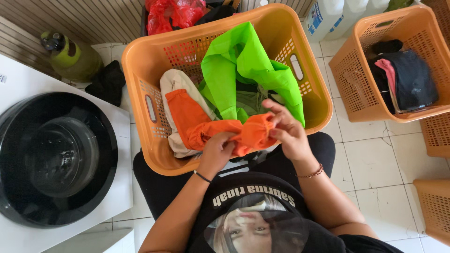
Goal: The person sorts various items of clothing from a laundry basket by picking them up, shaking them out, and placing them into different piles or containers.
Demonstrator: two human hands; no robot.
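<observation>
An orange laundry basket [154, 56] rests on my lap, filled with clothes. A bright green garment [243, 65] lies on top of the pile, and a beige one [174, 82] sits at the left. My left hand [216, 149] and my right hand [287, 130] both grip an orange garment [197, 119] at the basket's near edge. The left hand pinches a fold of it, and the right hand holds its bunched end.
A white washing machine [122, 126] with a round dark door [56, 157] stands at the left. A second orange basket [356, 79] with dark clothes sits at the right, with more baskets [433, 206] beside it. A green gas cylinder [72, 56], a red bag [171, 14] and plastic jugs [328, 16] stand behind.
</observation>
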